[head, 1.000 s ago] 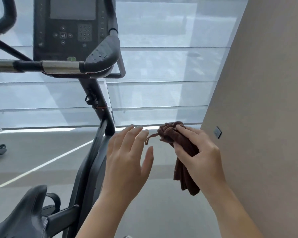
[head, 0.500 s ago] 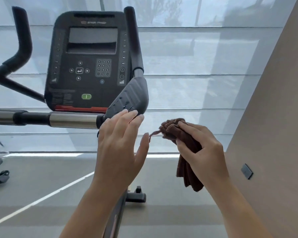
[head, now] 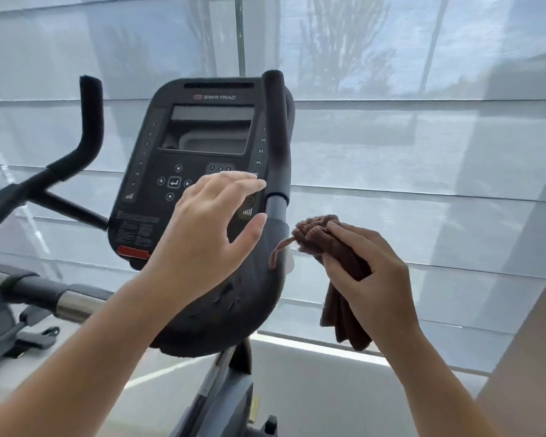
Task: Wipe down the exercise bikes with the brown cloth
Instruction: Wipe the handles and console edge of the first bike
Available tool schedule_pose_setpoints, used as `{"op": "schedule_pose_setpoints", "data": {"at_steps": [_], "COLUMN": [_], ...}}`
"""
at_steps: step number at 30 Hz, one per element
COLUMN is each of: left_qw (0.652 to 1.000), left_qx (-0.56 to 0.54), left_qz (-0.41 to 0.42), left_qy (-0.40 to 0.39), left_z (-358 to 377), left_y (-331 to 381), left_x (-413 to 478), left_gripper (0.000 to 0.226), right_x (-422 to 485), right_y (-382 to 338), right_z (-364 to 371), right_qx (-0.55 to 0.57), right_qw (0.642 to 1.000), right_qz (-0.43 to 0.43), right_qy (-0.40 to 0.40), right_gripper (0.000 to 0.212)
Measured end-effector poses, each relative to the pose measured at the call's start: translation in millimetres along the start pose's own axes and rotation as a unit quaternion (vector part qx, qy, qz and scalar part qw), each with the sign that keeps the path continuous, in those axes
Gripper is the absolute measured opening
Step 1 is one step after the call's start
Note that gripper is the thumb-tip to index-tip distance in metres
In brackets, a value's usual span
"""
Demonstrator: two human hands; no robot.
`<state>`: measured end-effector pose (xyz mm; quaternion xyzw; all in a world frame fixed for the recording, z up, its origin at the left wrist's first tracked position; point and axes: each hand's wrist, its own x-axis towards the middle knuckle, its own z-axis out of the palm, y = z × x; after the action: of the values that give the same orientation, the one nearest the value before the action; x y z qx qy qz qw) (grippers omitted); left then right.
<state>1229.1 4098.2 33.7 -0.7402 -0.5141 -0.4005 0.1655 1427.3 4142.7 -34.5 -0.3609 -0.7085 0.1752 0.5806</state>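
A black exercise bike fills the left and middle of the head view, its console [head: 199, 152] facing me with a screen and keypad. Upright black handlebar grips stand at the console's right [head: 276, 134] and far left [head: 90, 118]. My left hand [head: 208, 228] hovers open in front of the console's lower right, fingers spread, just short of the right grip. My right hand [head: 369, 279] is closed on the bunched brown cloth [head: 325, 241], held to the right of the handlebar's curved arm pad [head: 234, 310]. A cloth strip dangles against the pad's edge.
A chrome and black crossbar [head: 44, 294] runs in from the left below the console. Window blinds [head: 423, 152] cover the wall behind the bike. A beige wall [head: 536, 357] stands at the right edge. Part of another machine [head: 0, 335] sits low on the left.
The view has tilted upward, so the console now sits lower and fuller in frame. Both hands have risen with it toward the right handlebar; my right hand still grips the cloth.
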Motion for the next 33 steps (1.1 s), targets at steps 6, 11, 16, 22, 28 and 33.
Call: {"op": "schedule_pose_setpoints", "data": {"at_steps": [6,11,16,22,28,33], "left_qw": [0.996,0.982,0.959,0.935,0.91,0.902], "left_qx": [-0.014,-0.076,-0.173,-0.29,-0.36,-0.379], "left_qz": [-0.038,-0.106,-0.146,-0.168,-0.195,-0.198], "left_qy": [-0.077,-0.135,-0.17,-0.116,-0.063,-0.053], "left_z": [28,46,56,68,74,77], "left_y": [-36,-56,-70,-78,-80,-83], "left_x": [44,61,71,69,77,78], "left_gripper": [0.035,0.038,0.033,0.031,0.024,0.022], "right_x": [62,102,114,145,201,150], "right_y": [31,46,54,49,47,62], "right_z": [9,30,61,103,97,96], "right_qx": [0.043,0.085,0.131,0.182,0.154,0.166], "right_qw": [0.998,0.993,0.99,0.978,0.985,0.985], "right_qz": [-0.04,-0.073,-0.059,-0.016,-0.043,-0.012], "right_qy": [-0.016,-0.026,0.0,0.102,0.06,0.049], "right_gripper": [0.041,0.039,0.038,0.032,0.035,0.035]}}
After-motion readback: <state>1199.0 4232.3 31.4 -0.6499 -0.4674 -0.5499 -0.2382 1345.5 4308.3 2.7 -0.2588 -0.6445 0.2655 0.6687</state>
